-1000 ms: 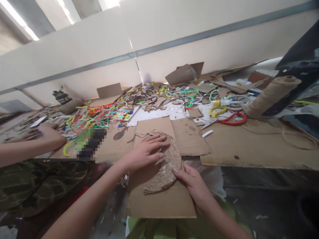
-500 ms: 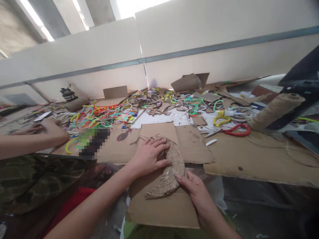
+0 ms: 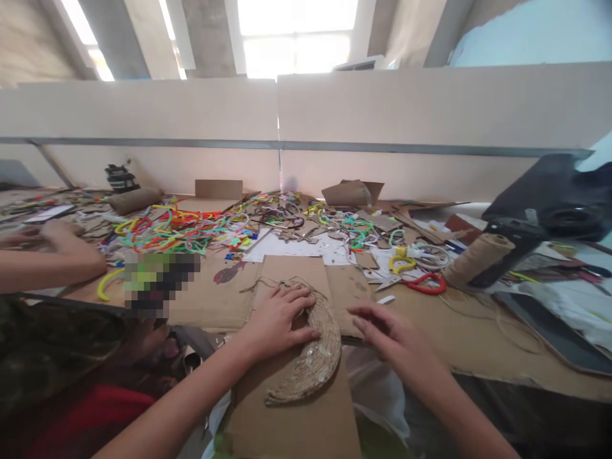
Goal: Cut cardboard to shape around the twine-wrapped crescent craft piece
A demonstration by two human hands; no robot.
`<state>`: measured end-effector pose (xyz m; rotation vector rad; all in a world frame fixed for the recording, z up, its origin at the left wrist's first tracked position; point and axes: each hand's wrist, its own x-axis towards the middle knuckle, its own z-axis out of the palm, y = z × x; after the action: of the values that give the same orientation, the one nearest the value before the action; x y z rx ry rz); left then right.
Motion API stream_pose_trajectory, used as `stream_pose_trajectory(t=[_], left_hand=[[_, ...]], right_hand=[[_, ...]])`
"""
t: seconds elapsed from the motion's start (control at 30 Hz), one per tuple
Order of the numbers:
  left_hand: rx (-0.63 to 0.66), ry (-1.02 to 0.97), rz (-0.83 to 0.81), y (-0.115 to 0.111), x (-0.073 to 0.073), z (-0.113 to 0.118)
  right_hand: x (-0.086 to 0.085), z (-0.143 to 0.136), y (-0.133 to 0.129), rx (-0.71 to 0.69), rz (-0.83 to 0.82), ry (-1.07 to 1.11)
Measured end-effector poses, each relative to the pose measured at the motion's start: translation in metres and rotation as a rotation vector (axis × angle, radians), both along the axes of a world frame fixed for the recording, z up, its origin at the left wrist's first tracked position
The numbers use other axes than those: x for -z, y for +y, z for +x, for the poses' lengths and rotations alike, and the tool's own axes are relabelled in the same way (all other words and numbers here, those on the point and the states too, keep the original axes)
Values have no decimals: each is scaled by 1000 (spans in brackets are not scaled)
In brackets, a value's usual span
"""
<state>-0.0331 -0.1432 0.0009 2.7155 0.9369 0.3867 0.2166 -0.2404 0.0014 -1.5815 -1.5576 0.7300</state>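
Observation:
My left hand (image 3: 280,325) lies spread over a crescent of coiled jute twine (image 3: 329,341), covering its upper left part. The twine rows are stuck side by side on a brown cardboard piece (image 3: 294,424), and shiny patches show on them. A loose twine end curls at the crescent's top left. My right hand (image 3: 394,335) hovers just right of the cardboard, apart from it, with loosely bent fingers and nothing visible in them. Scissors with red handles (image 3: 425,284) lie beyond it on the table.
A twine spool (image 3: 480,258) stands at the right beside a dark object (image 3: 526,217). Colourful pipe cleaners (image 3: 176,229) and cardboard scraps pile along the back. A white glue bottle (image 3: 418,253) lies by the scissors. At the left, another person's arm (image 3: 52,264) rests on the table.
My right hand has let go of the cardboard's right edge and moved up and right. My left hand stays on the twine. The view has tilted upward and levelled.

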Motion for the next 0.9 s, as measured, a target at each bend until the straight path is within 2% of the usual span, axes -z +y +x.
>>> stream_pose_trajectory(t=[0.1,0.2,0.27,0.37,0.53,0.67,0.77,0.9], left_hand=[[-5,-26,0,-1,4,0],[0,-51,2,-1,8,0],[7,-69,3,-1,11,0],[12,-87,5,-1,11,0],[23,-90,-20,-3,4,1],[23,-37,-31,-1,-3,-2],[75,13,-35,3,-6,-6],[130,63,15,5,-11,-6]], right_hand=[[-12,-17,48,-22,95,-46],[-3,-37,90,-42,95,-5],[6,-42,105,-60,66,50],[13,-37,108,-40,27,148],[12,-25,95,-29,-27,283],[15,-31,103,-66,-15,247],[17,-37,115,-115,-3,194],[19,-36,123,-92,5,190]])
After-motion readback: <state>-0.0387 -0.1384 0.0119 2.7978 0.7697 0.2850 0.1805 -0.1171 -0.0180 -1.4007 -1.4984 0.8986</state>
